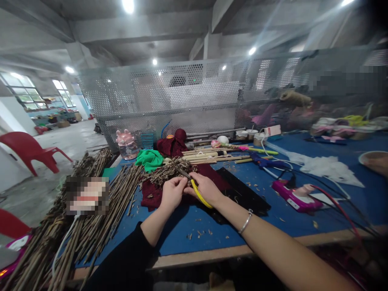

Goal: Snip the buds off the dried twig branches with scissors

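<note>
Nearest is 1 blue table (176, 238) w/ a wood edge & bits of twig on it. 2 hands are over it. 1 black sleeve (129, 254) is on the L arm; 1 silver bracelet (246, 221) is on the R wrist. The L hand (173, 193) has its thumb & pointer pressed together; can't tell what, if anything, is btwn them. The R hand (209, 190) is wrapped round 1 pair of yellow-handled cutters (200, 196). The blades point away, at the near side of 1 heap of dry twigs (169, 167), just past both hands. Too many twigs to count.

Under the heap is 1 dark red cloth (150, 198). To its R is 1 black cloth (242, 194), & further R, 1 purple plug box (294, 198). On the L are lots of long brown sticks (117, 206), no. can't be told. A bit past the heap: 1 green cloth (149, 160) & 1 clear jar w/ pink lid (126, 143). On the R, 1 blue tool (269, 162) lies near some pale sticks (209, 155).

Behind all that stands 1 metal screen w/ holes (121, 93). Off L on the floor is 1 whole red chair (28, 149).
</note>
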### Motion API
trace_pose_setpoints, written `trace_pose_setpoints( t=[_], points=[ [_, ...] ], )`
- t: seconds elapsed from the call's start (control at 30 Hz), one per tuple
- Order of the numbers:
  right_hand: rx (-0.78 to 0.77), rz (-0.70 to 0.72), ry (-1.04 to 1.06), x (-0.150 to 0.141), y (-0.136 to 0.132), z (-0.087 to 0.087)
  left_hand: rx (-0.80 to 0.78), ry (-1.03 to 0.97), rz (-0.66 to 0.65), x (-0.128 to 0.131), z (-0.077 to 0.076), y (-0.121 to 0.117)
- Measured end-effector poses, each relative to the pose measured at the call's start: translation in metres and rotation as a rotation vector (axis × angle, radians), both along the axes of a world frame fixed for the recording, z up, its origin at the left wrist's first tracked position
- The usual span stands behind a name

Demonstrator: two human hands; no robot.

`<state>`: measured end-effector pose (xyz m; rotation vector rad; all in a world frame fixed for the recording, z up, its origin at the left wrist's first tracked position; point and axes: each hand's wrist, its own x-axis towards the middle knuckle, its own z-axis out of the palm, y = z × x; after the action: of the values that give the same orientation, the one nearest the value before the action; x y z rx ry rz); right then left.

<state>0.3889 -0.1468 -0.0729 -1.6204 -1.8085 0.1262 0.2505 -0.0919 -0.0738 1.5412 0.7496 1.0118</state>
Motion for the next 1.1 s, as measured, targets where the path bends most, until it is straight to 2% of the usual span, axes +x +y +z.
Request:
trace_pose_setpoints(
  t=[0.13, 0.3, 0.4, 0.53, 0.73, 0.93, 1.1],
  points=[
    [-0.057, -0.018, -0.021, 0.0000, -0.0010, -0.0001, -0.080, -0.025, 0.006, 0.0003, -0.0015, 0.0023],
    [-0.029, -0.054, -0.106, -0.0006, -0.0033, 0.0012, -0.152, -0.063, 0.007, 0.0012, -0.0040, 0.0057],
    [-0.021, -0.025, -0.120, 0.0001, -0.0043, 0.0024, -0.111, -0.042, -0.022, 0.0007, -0.0034, 0.0058],
    [-0.030, -0.019, -0.092, 0.0025, -0.0029, 0.0014, -0.007, -0.002, 0.036, 0.0008, -0.0028, 0.0034],
    [-0.010, -0.057, -0.069, 0.0033, -0.0003, -0.0004, -0.135, -0.013, -0.019, 0.0056, -0.0079, 0.0013],
    [0.026, -0.047, -0.081, 0.0003, 0.0000, -0.0003, 0.047, 0.073, 0.008, 0.0042, -0.0093, 0.0040],
    [-0.014, -0.045, -0.051, 0.0029, 0.0008, -0.0018, 0.111, 0.122, 0.033, 0.0014, -0.0037, 0.0010]
  ],
)
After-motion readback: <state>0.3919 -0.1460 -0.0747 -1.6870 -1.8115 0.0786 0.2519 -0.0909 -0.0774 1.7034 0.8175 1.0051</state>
